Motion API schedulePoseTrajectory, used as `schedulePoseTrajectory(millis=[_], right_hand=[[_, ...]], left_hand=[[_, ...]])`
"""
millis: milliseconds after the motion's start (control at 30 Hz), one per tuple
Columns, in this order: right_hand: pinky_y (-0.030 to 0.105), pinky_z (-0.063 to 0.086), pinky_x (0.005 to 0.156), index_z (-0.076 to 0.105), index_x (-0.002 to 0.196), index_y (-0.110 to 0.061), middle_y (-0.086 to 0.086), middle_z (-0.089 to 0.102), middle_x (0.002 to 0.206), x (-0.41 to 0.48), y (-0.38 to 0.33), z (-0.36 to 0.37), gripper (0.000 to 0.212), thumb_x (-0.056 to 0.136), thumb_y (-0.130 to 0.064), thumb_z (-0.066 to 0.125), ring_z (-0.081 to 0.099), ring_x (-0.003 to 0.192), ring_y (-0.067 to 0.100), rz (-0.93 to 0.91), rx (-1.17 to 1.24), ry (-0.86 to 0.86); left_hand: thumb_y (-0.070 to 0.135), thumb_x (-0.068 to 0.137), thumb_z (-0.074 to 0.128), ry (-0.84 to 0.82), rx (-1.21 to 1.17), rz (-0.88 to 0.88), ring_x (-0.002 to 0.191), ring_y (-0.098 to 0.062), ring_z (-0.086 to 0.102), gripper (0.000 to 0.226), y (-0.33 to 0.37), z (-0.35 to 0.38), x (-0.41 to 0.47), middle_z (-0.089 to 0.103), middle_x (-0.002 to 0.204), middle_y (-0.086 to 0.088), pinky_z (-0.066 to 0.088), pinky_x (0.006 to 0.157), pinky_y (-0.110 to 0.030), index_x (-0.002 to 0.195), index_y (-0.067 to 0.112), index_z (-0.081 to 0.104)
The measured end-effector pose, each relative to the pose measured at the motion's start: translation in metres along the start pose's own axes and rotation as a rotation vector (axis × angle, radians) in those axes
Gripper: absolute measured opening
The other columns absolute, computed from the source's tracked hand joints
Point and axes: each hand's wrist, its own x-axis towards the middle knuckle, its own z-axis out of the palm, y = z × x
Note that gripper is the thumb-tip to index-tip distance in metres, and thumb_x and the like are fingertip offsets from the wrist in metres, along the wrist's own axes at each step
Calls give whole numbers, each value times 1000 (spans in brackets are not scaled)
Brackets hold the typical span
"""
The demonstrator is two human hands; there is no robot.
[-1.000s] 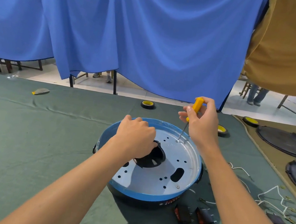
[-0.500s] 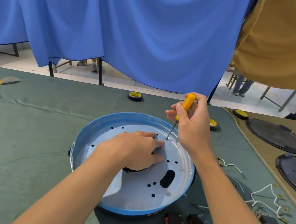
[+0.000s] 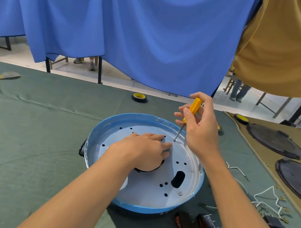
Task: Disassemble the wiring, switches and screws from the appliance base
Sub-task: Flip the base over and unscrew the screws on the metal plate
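Observation:
The round appliance base with a blue rim and a pale perforated plate lies on the green cloth. My left hand lies flat on the plate, fingers straight, covering the dark centre opening. My right hand grips a yellow-handled screwdriver, held upright with its tip on a screw at the plate's far edge. Another screw sits near the plate's front right rim. Several red-and-black switches and white wires lie on the cloth to the right.
Rolls of yellow-and-black tape lie beyond the base. Two dark round lids rest on a tan cloth at the right. A small black block lies by the wires. Blue and tan curtains hang behind the table.
My left hand went from curled at the centre opening to flat on the plate. The view has shifted, so the base now sits more to the right. My right hand stays on the screwdriver.

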Motion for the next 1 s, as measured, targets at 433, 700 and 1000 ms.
schedulePoseTrajectory(millis=[433,700,1000], right_hand=[[46,54,87,46,128,-25,3,66,96,18,-12,1,33,99,-10,48,65,89,21,48,-230,-155],[41,56,86,39,135,-34,1,62,101,17,-2,-12,42,102,-9,39,67,87,13,74,-137,-186],[33,51,77,70,106,-27,2,61,83,22,-8,-24,20,86,-30,71,57,73,9,-22,-330,74]], left_hand=[[49,101,30,167,-28,13,143,-22,22,44,-1,3,2,29,155,7,21,109,-50,144,42,39],[44,102,32,151,16,5,132,-28,40,42,6,-9,-1,48,141,0,35,100,-45,139,34,50],[46,102,33,74,106,-145,116,-29,52,44,21,-24,5,55,131,-7,34,77,-38,137,24,47]])
